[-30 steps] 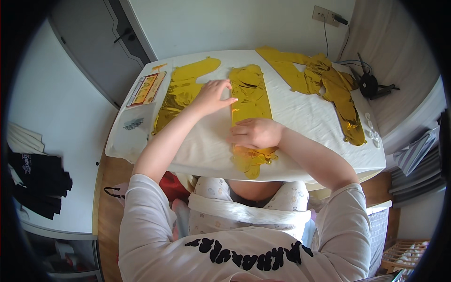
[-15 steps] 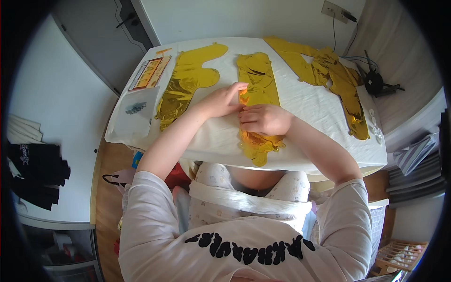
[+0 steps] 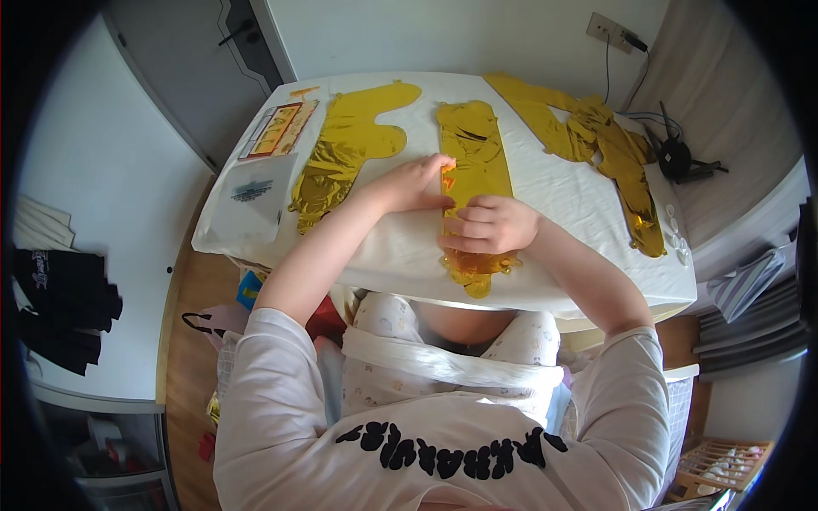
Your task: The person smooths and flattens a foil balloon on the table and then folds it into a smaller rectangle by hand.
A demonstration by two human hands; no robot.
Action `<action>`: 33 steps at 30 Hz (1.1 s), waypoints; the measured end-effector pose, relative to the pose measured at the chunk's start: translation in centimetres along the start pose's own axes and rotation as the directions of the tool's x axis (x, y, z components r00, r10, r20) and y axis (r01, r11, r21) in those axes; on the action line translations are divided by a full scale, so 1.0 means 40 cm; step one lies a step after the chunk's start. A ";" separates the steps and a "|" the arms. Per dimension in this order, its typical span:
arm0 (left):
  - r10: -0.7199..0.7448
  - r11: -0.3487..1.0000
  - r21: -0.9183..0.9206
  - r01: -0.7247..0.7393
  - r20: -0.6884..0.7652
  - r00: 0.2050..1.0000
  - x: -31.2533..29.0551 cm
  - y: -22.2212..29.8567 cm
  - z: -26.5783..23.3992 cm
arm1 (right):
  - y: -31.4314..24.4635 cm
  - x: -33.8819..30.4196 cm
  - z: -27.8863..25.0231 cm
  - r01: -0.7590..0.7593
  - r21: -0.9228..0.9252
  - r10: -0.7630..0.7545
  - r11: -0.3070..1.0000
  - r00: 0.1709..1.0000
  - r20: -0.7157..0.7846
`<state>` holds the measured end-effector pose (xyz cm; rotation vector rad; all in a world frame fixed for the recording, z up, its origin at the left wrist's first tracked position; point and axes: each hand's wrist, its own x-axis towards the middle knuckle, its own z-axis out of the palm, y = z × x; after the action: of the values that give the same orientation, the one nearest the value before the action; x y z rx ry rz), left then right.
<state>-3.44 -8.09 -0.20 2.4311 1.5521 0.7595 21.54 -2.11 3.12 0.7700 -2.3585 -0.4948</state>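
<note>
A flat gold foil balloon (image 3: 479,177), creased and uninflated, lies lengthwise in front of me on the white-covered table. At its left edge my left hand (image 3: 419,182) is closed, pinching the foil between thumb and fingers. My right hand (image 3: 496,224) lies across the lower part of the same balloon, its fingers curled onto the foil with the tips near the left edge. The thumb of that hand is hidden. Beneath it the crumpled lower end of the balloon points toward me. Orange reflections show on the foil beside my left fingertips.
Another flat gold foil balloon (image 3: 348,140) lies to the left, and a longer crumpled one (image 3: 588,136) to the right. A printed packet (image 3: 279,129) and a clear plastic bag (image 3: 249,200) are at the left edge. A black stand (image 3: 676,159) with cables is at far right.
My right hand has shifted slightly right and down, away from my left hand, with its fingers more spread. The left hand keeps its hold on the edge. The whole view has shifted slightly.
</note>
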 end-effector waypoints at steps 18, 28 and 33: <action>-0.045 0.995 0.096 0.035 0.107 0.993 0.001 0.020 -0.014 | -0.150 -0.063 -0.068 -0.993 -0.097 0.985 -0.067 -0.081 0.152; -0.053 0.995 0.090 0.042 0.121 0.991 0.003 0.022 -0.012 | -0.097 -0.121 -0.044 -0.976 -0.063 0.922 -0.207 -0.216 0.321; -0.069 0.994 0.098 0.057 0.122 0.990 -0.002 0.023 -0.013 | -0.070 -0.105 -0.049 -0.921 -0.135 0.824 -0.365 -0.387 0.413</action>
<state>-2.99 -8.64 0.59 2.4295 1.6419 0.5228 26.66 -1.91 1.39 -1.6360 -2.3146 0.6387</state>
